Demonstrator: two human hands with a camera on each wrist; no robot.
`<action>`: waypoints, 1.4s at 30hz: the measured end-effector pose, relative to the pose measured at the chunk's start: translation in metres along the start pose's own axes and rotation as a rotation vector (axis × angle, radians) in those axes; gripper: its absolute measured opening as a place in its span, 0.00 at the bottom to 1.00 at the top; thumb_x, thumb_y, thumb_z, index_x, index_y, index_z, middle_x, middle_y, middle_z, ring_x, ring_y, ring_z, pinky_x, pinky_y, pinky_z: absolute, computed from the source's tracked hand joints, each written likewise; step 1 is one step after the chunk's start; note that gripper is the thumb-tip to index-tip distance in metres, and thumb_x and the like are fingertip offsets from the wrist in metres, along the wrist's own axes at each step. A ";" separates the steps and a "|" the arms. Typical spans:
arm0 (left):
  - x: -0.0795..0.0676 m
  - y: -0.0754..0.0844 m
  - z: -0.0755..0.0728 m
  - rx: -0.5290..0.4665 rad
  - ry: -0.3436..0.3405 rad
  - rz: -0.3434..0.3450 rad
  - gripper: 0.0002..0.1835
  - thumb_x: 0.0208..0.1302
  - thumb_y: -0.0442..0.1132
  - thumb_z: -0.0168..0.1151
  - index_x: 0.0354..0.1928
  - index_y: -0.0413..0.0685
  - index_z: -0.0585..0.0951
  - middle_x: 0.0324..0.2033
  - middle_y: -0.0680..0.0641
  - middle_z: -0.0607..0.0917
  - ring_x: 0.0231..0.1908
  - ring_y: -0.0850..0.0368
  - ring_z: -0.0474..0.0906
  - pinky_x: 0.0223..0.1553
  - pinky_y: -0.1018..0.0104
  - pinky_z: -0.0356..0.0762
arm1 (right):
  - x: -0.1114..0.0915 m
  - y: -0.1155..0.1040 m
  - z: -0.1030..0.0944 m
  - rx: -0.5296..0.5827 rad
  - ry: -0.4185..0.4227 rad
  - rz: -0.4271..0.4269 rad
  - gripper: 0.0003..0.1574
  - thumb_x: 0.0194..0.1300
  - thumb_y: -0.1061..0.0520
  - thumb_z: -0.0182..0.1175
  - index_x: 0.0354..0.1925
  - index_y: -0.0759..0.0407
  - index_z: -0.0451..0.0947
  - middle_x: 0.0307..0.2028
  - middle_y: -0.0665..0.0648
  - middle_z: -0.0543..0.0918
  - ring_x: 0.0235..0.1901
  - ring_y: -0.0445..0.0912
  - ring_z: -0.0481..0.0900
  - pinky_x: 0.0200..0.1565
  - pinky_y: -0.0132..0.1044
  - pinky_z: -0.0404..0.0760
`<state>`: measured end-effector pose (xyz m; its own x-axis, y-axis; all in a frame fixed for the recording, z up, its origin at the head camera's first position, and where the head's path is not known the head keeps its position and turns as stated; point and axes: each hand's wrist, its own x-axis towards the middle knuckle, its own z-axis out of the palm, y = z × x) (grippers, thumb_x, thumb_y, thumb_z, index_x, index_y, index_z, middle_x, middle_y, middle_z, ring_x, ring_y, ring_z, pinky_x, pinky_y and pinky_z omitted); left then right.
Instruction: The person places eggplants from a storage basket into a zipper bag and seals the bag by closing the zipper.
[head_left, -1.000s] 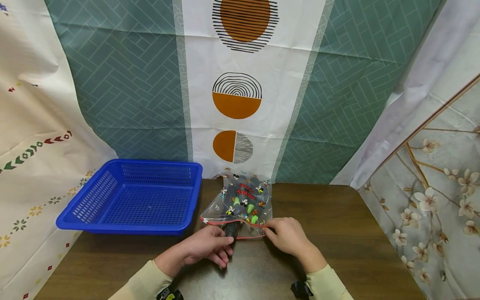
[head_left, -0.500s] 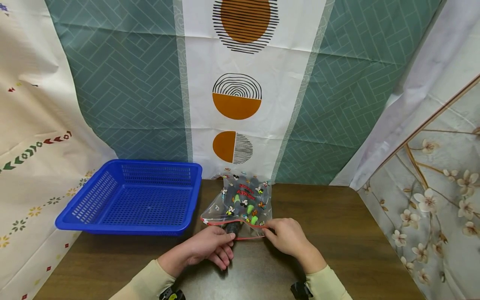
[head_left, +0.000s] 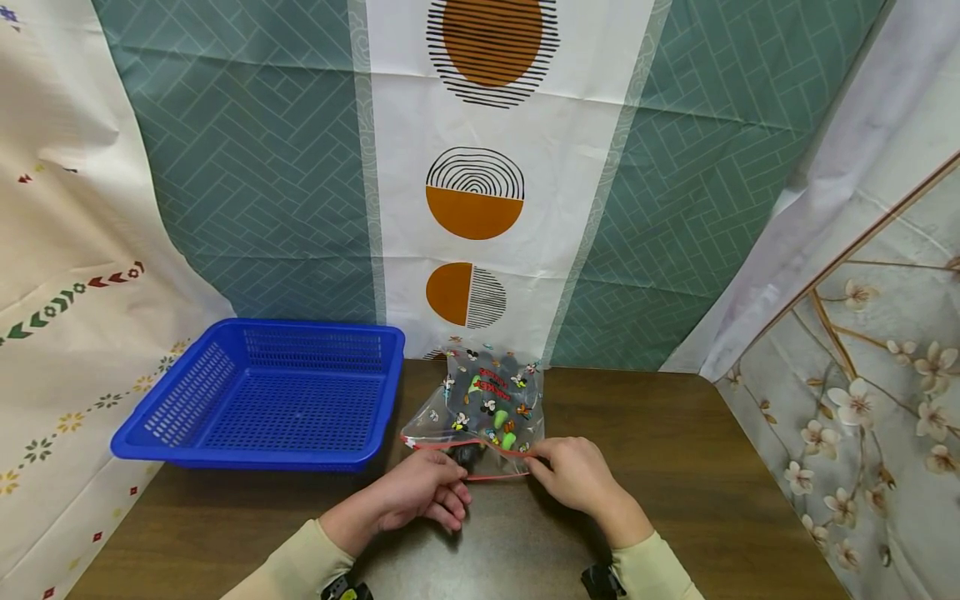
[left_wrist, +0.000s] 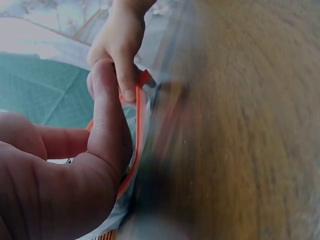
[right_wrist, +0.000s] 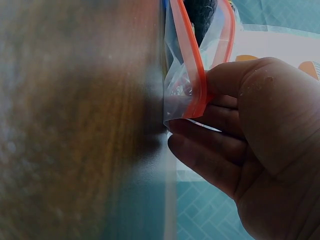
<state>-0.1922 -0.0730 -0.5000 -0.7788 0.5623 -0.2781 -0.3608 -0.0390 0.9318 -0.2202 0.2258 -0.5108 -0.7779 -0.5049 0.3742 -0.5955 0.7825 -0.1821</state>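
A clear zip bag (head_left: 510, 421) with cartoon prints and a red zip edge lies on the table, its mouth towards me. Inside show several light green pieces (head_left: 500, 418). A black object with a textured surface (right_wrist: 202, 17) sits in the mouth, mostly inside the bag. My left hand (head_left: 420, 492) pinches its near end at the left of the opening, thumb on top; the kind of object I cannot tell. My right hand (head_left: 573, 472) pinches the right corner of the bag's mouth between thumb and fingers, and the red zip strips (right_wrist: 195, 65) stand apart.
A blue plastic basket (head_left: 386, 392) with slotted walls stands to the left of the bag. The brown wooden table (head_left: 660, 467) reaches back to a patterned curtain (head_left: 637, 275). More patterned cloth hangs at both sides.
The black object has slid farther into the bag, and a green piece at the left inside has moved away from me. My left hand has shifted slightly right; the right hand has barely moved.
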 end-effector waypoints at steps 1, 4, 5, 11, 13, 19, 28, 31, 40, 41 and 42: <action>0.000 0.000 0.000 -0.008 -0.001 0.002 0.11 0.83 0.33 0.52 0.49 0.28 0.76 0.33 0.42 0.86 0.27 0.56 0.86 0.33 0.57 0.92 | 0.000 0.000 0.000 0.001 -0.001 0.001 0.02 0.71 0.54 0.75 0.38 0.46 0.94 0.32 0.42 0.92 0.29 0.42 0.88 0.31 0.45 0.85; 0.001 0.001 0.001 -0.027 0.005 0.008 0.11 0.82 0.33 0.52 0.48 0.29 0.77 0.32 0.43 0.86 0.27 0.57 0.86 0.32 0.58 0.92 | 0.000 0.000 0.000 0.003 -0.002 0.004 0.02 0.70 0.54 0.75 0.38 0.46 0.94 0.32 0.43 0.92 0.29 0.42 0.88 0.31 0.45 0.85; 0.001 0.001 0.001 -0.031 0.009 0.009 0.10 0.83 0.34 0.52 0.48 0.30 0.77 0.32 0.43 0.86 0.27 0.57 0.86 0.32 0.59 0.92 | 0.000 0.000 0.000 0.002 -0.002 0.005 0.02 0.70 0.54 0.75 0.38 0.46 0.94 0.32 0.43 0.92 0.29 0.42 0.88 0.31 0.45 0.85; 0.004 -0.001 0.002 -0.040 0.023 0.014 0.09 0.84 0.33 0.51 0.48 0.32 0.76 0.31 0.45 0.86 0.26 0.58 0.85 0.30 0.61 0.91 | 0.000 0.000 0.000 -0.004 -0.002 -0.002 0.02 0.70 0.54 0.75 0.38 0.46 0.94 0.31 0.42 0.91 0.28 0.42 0.88 0.30 0.44 0.84; 0.005 -0.003 0.002 -0.047 0.033 0.016 0.10 0.85 0.33 0.51 0.48 0.31 0.77 0.31 0.45 0.86 0.25 0.59 0.84 0.29 0.62 0.90 | 0.000 0.000 0.000 -0.002 -0.004 -0.001 0.02 0.71 0.54 0.75 0.38 0.46 0.94 0.31 0.42 0.91 0.29 0.42 0.88 0.30 0.44 0.84; 0.010 -0.008 0.003 -0.098 0.072 0.013 0.10 0.87 0.35 0.50 0.50 0.31 0.76 0.30 0.46 0.85 0.23 0.62 0.83 0.27 0.65 0.88 | 0.000 0.000 0.000 0.007 -0.011 0.007 0.02 0.71 0.54 0.75 0.39 0.47 0.94 0.32 0.43 0.92 0.29 0.42 0.88 0.31 0.45 0.85; 0.014 -0.011 0.007 -0.104 0.114 0.001 0.14 0.90 0.39 0.48 0.48 0.35 0.77 0.30 0.46 0.86 0.21 0.62 0.83 0.25 0.65 0.88 | 0.000 0.001 0.000 0.006 -0.020 0.004 0.02 0.71 0.54 0.75 0.39 0.46 0.94 0.32 0.42 0.91 0.29 0.41 0.87 0.31 0.44 0.85; 0.014 -0.011 0.007 -0.094 0.125 -0.003 0.13 0.90 0.41 0.48 0.49 0.37 0.77 0.29 0.47 0.85 0.21 0.62 0.82 0.24 0.65 0.87 | 0.001 0.001 0.000 0.007 -0.024 0.005 0.02 0.72 0.54 0.75 0.38 0.47 0.94 0.32 0.42 0.91 0.29 0.40 0.87 0.31 0.43 0.84; 0.012 -0.013 0.004 -0.069 0.134 -0.015 0.20 0.90 0.42 0.50 0.66 0.32 0.74 0.31 0.48 0.86 0.22 0.63 0.81 0.22 0.69 0.82 | 0.001 0.000 0.000 0.015 -0.026 0.001 0.03 0.72 0.54 0.76 0.38 0.46 0.93 0.30 0.41 0.90 0.26 0.37 0.84 0.28 0.40 0.82; 0.012 -0.013 0.004 -0.071 0.133 -0.012 0.20 0.89 0.42 0.50 0.68 0.31 0.73 0.31 0.48 0.86 0.22 0.63 0.80 0.22 0.69 0.82 | 0.001 0.000 0.000 0.016 -0.026 0.002 0.02 0.72 0.54 0.76 0.38 0.46 0.93 0.30 0.42 0.90 0.26 0.37 0.84 0.28 0.40 0.82; 0.011 -0.013 0.003 -0.072 0.132 -0.011 0.21 0.89 0.42 0.50 0.68 0.31 0.73 0.32 0.48 0.86 0.22 0.64 0.80 0.22 0.70 0.82 | 0.001 0.000 0.000 0.017 -0.026 0.004 0.02 0.72 0.54 0.76 0.38 0.46 0.93 0.30 0.42 0.90 0.26 0.38 0.84 0.28 0.40 0.82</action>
<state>-0.1945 -0.0636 -0.5145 -0.8333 0.4501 -0.3210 -0.4022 -0.0951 0.9106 -0.2213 0.2257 -0.5103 -0.7848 -0.5116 0.3497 -0.5958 0.7782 -0.1987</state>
